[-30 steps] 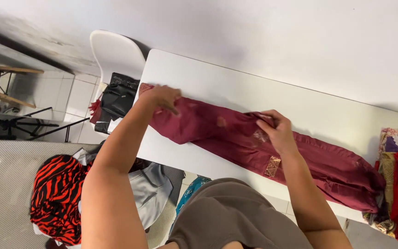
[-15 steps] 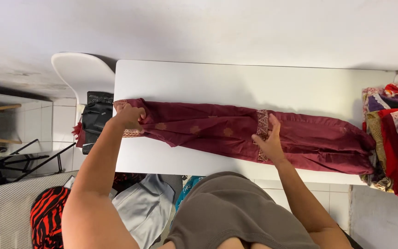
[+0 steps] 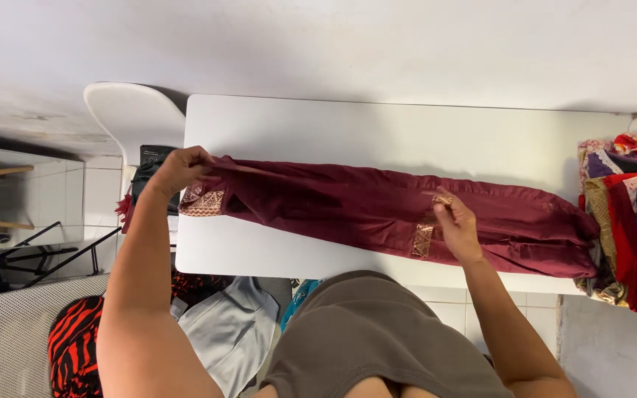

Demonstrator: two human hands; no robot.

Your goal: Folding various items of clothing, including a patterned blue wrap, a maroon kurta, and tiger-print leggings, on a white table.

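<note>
A long maroon cloth [image 3: 355, 210] with gold patterned bands lies lengthwise across a white table [image 3: 377, 133], reaching from the table's left edge almost to its right end. At the table's left edge, the person's left hand [image 3: 178, 168] is closed around the cloth's end, lifting it slightly off the table so a gold-patterned border hangs just below the hand. Toward the table's middle, near its front edge, the right hand [image 3: 457, 225] pinches the cloth's upper fold between thumb and fingers, beside a gold band. A pile of colourful fabrics [image 3: 628, 221] sits on the table's right end, touching the cloth. A white chair [image 3: 130, 110] holding a black bag [image 3: 155, 166] stands just beyond the table's left edge.
</note>
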